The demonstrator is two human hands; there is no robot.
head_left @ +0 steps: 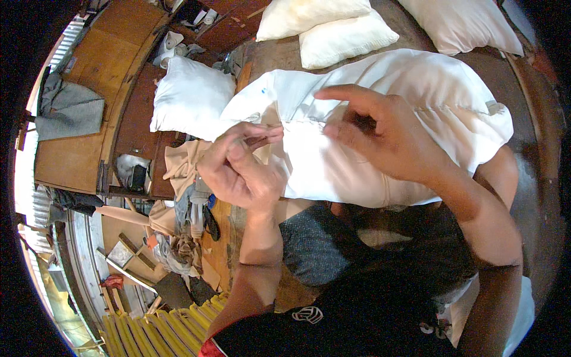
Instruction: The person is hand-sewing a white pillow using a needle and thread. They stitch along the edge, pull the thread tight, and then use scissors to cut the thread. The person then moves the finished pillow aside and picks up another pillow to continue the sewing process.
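Observation:
A large white stuffed pillow (333, 169) lies across my lap, with a gathered seam running along its middle and a small blue mark near its upper left. My left hand (241, 169) is closed at the pillow's left side, its fingertips pinched against the seam where folds meet. Over the middle of the pillow is my right hand (386, 134), its index finger and thumb spread apart and the other fingers curled. Nothing shows between them; anything as thin as a needle or thread is too small to make out.
A white pillow (193, 98) sits to the left, and two cream pillows (348, 38) lie at the far side. Another pillow (461, 27) is at the far right. Wooden cabinets (74, 152), piled cloth (184, 253) and a yellow slatted piece (160, 330) stand on the left.

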